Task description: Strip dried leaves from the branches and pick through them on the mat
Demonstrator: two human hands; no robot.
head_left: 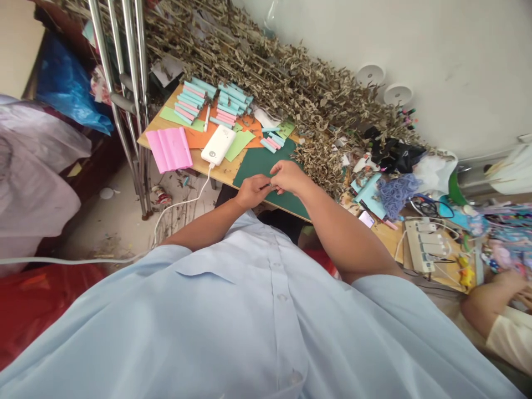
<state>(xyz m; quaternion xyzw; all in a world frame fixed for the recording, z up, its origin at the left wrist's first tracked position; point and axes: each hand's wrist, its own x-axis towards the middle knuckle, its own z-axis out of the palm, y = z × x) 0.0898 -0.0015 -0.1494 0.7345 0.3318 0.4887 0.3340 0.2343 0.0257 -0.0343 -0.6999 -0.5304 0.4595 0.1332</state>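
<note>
My left hand and my right hand meet at the front edge of a dark green mat. Their closed fingers pinch together around something too small to make out. A white power bank with a cable lies to the left of the mat. Small rolled pink and blue papers rest at the mat's back edge. Behind the power bank are piles of blue and pink paper rolls. A folded pink sheet hangs over the table's left front edge.
Dried leafy stalks cover the back of the table. Metal crutches stand at the left. Blue yarn, a phone and a power strip lie on the right. Another person's arm shows at far right.
</note>
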